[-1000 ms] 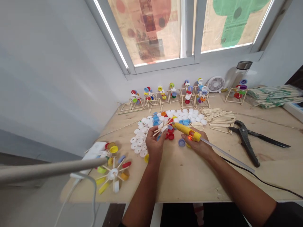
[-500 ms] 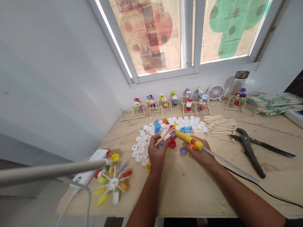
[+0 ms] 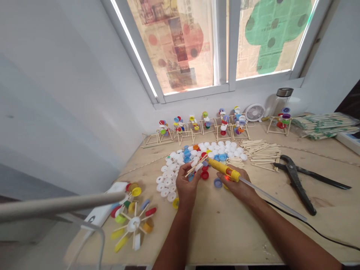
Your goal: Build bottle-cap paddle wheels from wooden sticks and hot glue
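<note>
My left hand (image 3: 186, 186) is closed round a small bundle of wooden sticks with a white bottle cap (image 3: 196, 165) on it, held over the plywood table (image 3: 225, 221). My right hand (image 3: 237, 185) grips a yellow hot-glue gun (image 3: 223, 169) with a red light, its nozzle touching the stick-and-cap piece. A clear glue stick (image 3: 271, 199) trails out of the gun's back. Both hands hover just in front of a spread of white, blue and red bottle caps (image 3: 202, 153).
A finished cap-and-stick wheel (image 3: 132, 221) lies at the left by a white box (image 3: 102, 212). Black pliers (image 3: 296, 180) and a pile of sticks (image 3: 261, 150) lie right. Several small stick models (image 3: 205, 122), a fan (image 3: 254, 111) and a jar (image 3: 281, 99) line the wall.
The view has tilted, so everything sits lower in the frame. Both hands keep their grip, and the gun's nozzle stays at the stick piece.
</note>
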Demonstrator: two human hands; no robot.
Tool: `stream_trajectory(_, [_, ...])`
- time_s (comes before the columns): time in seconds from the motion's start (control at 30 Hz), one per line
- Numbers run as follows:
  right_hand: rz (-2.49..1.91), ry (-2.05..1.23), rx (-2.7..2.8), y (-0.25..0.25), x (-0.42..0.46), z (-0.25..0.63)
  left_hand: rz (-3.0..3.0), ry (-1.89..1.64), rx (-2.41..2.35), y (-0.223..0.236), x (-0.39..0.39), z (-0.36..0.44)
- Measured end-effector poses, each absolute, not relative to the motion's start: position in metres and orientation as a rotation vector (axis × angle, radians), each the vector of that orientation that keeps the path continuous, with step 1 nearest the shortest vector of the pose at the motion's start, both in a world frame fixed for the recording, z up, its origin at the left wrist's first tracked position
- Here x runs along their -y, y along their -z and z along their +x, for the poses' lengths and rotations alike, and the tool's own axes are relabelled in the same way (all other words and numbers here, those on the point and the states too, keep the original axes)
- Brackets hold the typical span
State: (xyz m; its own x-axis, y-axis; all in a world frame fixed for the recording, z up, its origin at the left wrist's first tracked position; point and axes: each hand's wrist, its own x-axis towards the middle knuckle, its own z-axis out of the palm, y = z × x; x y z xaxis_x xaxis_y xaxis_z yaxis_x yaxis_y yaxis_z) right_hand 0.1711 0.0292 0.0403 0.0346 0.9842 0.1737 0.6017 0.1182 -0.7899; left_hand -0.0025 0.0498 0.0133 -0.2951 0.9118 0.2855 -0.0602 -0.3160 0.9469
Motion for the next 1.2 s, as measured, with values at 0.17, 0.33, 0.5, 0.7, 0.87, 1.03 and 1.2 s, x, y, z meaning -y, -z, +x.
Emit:
stream_trajectory(0.17, [-1.607, -0.659, 1.647, -0.0424, -0.0288, 0.1705, 1.215, -1.694, -1.171, -0.0145, -0.0493, -0.0029])
stream_trajectory(0.33, [-1.662, -0.653, 1.631, -0.0437, -0.0289, 0.1702, 1.225, -1.701, -1.187, -0.0119, -0.0503, -0.0038])
stream_trajectory(0.5, [-1.68, -0.689, 1.596, -0.0436, -0.0288, 0.1711, 1.221, -1.705, -1.197, -0.0087, -0.0515, -0.0043])
stream_trajectory(0.7, [-1.681, -0.688, 1.593, -0.0455, -0.0284, 0.1709, 1.199, -1.705, -1.186, -0.0112, -0.0509, -0.0032])
stream_trajectory(0.87, [-1.689, -0.677, 1.566, -0.045, -0.029, 0.1715, 1.167, -1.705, -1.189, -0.0117, -0.0508, -0.0033])
stream_trajectory(1.03, [-1.654, -0.647, 1.642, -0.0441, -0.0283, 0.1711, 1.156, -1.713, -1.179, -0.0104, -0.0524, -0.0039])
stream_trajectory(1.2, [-1.642, -0.636, 1.656, -0.0426, -0.0283, 0.1712, 1.069, -1.717, -1.162, -0.015, -0.0518, -0.002])
